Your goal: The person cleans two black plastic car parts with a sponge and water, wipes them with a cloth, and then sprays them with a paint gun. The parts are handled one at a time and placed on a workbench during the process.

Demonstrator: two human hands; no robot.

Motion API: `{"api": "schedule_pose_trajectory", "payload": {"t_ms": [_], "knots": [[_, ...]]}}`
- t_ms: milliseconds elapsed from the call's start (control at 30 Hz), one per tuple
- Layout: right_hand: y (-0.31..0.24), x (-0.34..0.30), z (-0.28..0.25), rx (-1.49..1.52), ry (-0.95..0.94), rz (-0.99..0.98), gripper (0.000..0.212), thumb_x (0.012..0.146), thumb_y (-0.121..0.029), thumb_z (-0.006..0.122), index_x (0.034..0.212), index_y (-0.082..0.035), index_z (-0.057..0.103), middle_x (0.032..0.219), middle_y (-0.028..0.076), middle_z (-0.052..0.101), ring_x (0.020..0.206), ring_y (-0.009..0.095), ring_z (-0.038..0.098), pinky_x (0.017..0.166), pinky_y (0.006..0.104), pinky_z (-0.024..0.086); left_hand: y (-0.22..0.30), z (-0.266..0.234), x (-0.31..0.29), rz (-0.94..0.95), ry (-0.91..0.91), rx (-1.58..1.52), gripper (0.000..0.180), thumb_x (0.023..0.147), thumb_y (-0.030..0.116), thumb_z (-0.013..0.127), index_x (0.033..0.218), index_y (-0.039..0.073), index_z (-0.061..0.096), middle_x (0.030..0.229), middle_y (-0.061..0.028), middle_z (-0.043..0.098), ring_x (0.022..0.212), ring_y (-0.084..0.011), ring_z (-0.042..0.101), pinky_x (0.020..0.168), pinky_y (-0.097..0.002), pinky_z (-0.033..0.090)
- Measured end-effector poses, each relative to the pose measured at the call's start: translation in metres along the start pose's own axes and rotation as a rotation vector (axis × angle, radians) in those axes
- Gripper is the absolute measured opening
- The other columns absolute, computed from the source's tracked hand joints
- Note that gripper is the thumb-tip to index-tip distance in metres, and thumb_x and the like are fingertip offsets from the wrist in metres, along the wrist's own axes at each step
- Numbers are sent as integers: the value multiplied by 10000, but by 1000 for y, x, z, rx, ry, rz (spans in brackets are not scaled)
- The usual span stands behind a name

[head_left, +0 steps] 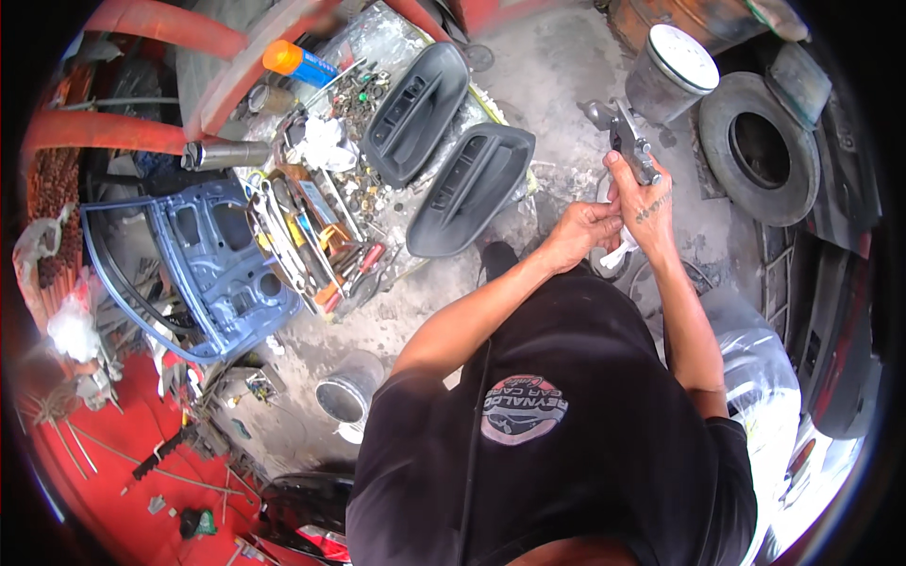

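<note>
My right hand point(647, 206) is wrapped round a metal spray gun point(625, 137), its dark body and knobs pointing away from me. Close beside it, my left hand point(579, 236) has its fingers pinched together, meeting the right fingers below the gun. From between the two hands hangs a crumpled white rag point(618, 255), apparently in the left fingertips. Two dark grey door-handle trim panels point(470, 193) lie on the cluttered worktable to the left, apart from both hands.
Hand tools point(293, 236), a spray can point(300, 63) and small parts crowd the worktable. A blue door frame point(203, 245) lies at left. On the floor stand a grey bucket point(347, 396), a white-topped pail point(661, 90) and a tire point(802, 160). Clear plastic sheeting point(755, 349) lies at right.
</note>
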State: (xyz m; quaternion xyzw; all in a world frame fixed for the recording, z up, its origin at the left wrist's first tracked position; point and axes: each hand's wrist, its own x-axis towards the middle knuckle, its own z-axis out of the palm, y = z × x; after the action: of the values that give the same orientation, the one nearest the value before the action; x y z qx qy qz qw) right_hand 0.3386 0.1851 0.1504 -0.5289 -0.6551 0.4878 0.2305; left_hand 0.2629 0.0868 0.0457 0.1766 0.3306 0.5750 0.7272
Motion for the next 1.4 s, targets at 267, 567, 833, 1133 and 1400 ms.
{"api": "schedule_pose_trajectory", "payload": {"t_ms": [267, 567, 833, 1133, 1400], "knots": [[-26, -20, 41, 8, 61, 36, 330, 959, -309, 717, 932, 16, 665, 613, 30, 580, 570, 114, 559, 535, 327, 452, 17, -22, -34, 21, 24, 1, 188, 1033, 119, 627, 1116, -20, 721, 818, -12, 655, 722, -98, 626, 673, -268, 517], [-45, -39, 74, 53, 85, 67, 332, 953, -288, 733, 1039, 30, 690, 630, 16, 567, 577, 100, 542, 538, 324, 455, 30, -42, -65, 1, 47, -79, 233, 1007, 121, 670, 1185, -24, 714, 822, -19, 659, 709, -100, 619, 661, -260, 508], [-31, -39, 68, 13, 107, 70, 361, 948, -273, 728, 1076, 60, 678, 634, 33, 584, 584, 133, 547, 576, 344, 472, 34, -41, -65, -74, -28, -119, 175, 993, 105, 687, 1113, -14, 731, 816, -32, 676, 703, -108, 624, 659, -263, 519], [-25, -47, 26, -88, 45, -23, 363, 931, -198, 697, 1182, 62, 664, 892, 247, 719, 809, 239, 691, 759, 398, 531, 157, 15, -45, 910, 128, 1069, 258, 881, -18, 694, 1136, -5, 731, 1190, -160, 695, 1108, -304, 678, 961, -367, 532], [-29, -34, 23, -154, -107, 26, 409, 916, -196, 679, 1188, 106, 634, 817, 246, 693, 755, 243, 678, 735, 394, 531, 164, 21, -29, 819, -5, 1119, 211, 889, 19, 716, 1099, 6, 734, 1132, -140, 727, 1054, -295, 707, 914, -363, 560]]}}
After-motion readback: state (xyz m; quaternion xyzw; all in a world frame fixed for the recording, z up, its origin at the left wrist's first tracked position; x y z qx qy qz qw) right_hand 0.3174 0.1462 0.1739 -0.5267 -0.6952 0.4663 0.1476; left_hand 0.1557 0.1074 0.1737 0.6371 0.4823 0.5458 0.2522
